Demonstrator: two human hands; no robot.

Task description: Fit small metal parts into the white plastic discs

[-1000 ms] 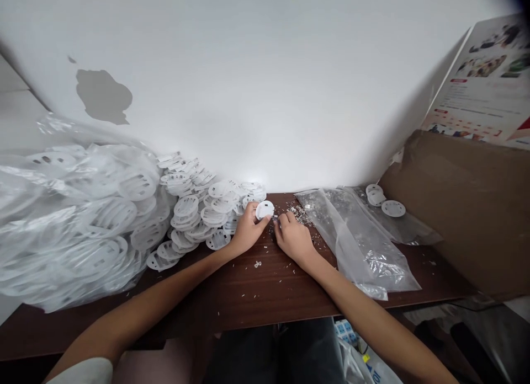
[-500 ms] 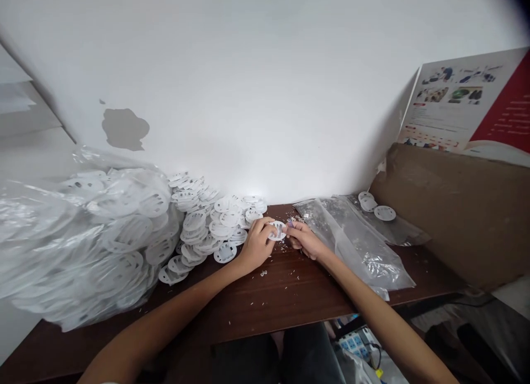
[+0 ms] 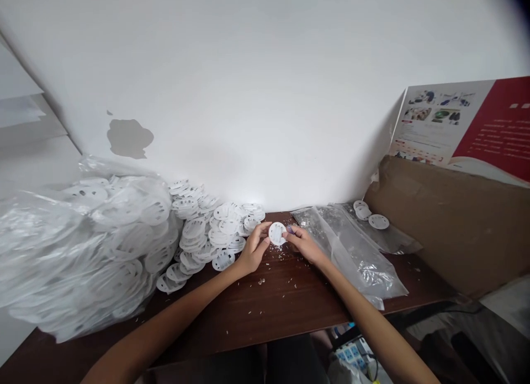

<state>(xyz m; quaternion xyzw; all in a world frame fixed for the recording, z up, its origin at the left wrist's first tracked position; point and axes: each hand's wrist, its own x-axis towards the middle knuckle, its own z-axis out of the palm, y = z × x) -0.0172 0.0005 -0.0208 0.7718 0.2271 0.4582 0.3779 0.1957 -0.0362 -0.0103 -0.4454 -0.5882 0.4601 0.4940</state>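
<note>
A round white plastic disc with cut-outs (image 3: 277, 233) is held up over the table between my two hands. My left hand (image 3: 254, 247) grips its left edge between thumb and fingers. On the right edge, my right hand (image 3: 303, 243) pinches the disc, and something purple shows at its fingertips, too small to name. Tiny white and clear bits lie scattered on the brown table (image 3: 265, 307) beneath the hands. To the left of my left hand, many similar discs (image 3: 223, 227) are heaped in leaning stacks.
A large clear bag (image 3: 111, 251) packed with white discs stands at the left. Flat clear plastic bags (image 3: 351, 246) with small pieces lie at the right, a few discs (image 3: 378, 222) beyond them. A cardboard box (image 3: 434, 218) borders the right side; a power strip (image 3: 351, 355) sits below.
The disc has turned to face me more squarely. My left fingers have shifted from over it to its left edge. The whole view has tilted slightly.
</note>
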